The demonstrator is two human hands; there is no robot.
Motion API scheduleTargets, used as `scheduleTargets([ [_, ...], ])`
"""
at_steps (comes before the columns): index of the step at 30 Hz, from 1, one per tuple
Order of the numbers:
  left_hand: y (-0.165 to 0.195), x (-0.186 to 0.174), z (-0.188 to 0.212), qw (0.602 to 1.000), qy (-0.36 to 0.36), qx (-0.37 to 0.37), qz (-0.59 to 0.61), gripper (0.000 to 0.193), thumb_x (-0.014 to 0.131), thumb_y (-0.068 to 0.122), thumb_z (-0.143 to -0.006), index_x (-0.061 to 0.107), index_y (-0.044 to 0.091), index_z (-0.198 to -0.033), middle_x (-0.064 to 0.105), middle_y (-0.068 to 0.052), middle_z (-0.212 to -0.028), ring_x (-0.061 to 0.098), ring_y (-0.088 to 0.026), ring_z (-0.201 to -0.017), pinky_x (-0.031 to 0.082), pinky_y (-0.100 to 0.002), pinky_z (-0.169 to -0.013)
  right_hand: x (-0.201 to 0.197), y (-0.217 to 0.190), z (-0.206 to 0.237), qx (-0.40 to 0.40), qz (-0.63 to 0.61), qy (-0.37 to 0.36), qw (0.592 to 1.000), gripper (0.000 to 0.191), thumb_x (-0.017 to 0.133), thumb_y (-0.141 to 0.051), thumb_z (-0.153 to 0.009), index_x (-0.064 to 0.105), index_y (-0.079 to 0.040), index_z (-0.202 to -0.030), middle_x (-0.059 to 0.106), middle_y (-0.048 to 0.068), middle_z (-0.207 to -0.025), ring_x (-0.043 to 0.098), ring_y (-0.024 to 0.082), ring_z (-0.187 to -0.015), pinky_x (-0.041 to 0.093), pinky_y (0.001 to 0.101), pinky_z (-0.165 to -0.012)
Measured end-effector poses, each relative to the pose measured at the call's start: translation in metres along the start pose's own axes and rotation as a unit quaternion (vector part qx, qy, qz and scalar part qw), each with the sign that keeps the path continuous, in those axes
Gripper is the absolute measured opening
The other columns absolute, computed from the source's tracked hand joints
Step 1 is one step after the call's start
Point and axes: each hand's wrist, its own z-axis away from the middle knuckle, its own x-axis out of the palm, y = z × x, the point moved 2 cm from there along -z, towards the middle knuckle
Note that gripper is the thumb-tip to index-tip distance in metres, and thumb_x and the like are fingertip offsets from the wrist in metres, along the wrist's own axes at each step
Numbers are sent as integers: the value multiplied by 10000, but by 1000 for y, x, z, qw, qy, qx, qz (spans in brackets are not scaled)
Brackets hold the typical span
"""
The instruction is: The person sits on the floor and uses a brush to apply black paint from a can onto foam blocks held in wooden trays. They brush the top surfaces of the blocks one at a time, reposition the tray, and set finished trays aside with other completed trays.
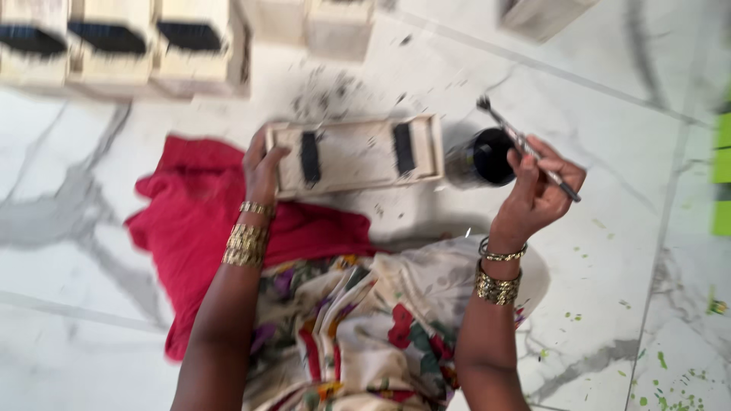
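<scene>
Gold bangles [246, 243] stack on the left wrist, gold bracelets [499, 283] circle the right, above a cream floral dress [365, 320].

Wooden tray [354, 154] on floor [609, 251] before lap; pot [487, 157] just right of tray; cloth [190, 213] left; boxes [114, 46] along far edge.
</scene>
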Motion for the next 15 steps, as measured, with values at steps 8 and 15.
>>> scheduleTargets([
  [8, -33, -4, 30, 980, 170, 58, 84, 341, 686, 25, -916, 592, -2, -1242, 601, -57, -1125, 604, -141, -1001, 539, -303, -896, -67, 50, -1, 46, 25, 82, 995, 167, 621, 66, -990, 521, -40, -1072, 695, 180, -1138, 729, 202, -979, 670, 289, -804],
  [15, -41, -1, 67, 990, 87, 99, 59, 840, 700, 281, -1046, 148, -41, -1591, 385, -182, -1532, 449, -258, -1382, 398, -372, -1182, -42, 78, 3, -5, 269, -47, 962, 125, 615, 57, -990, 583, -63, -972, 757, 92, -975, 749, 166, -864, 590, 293, -756],
])
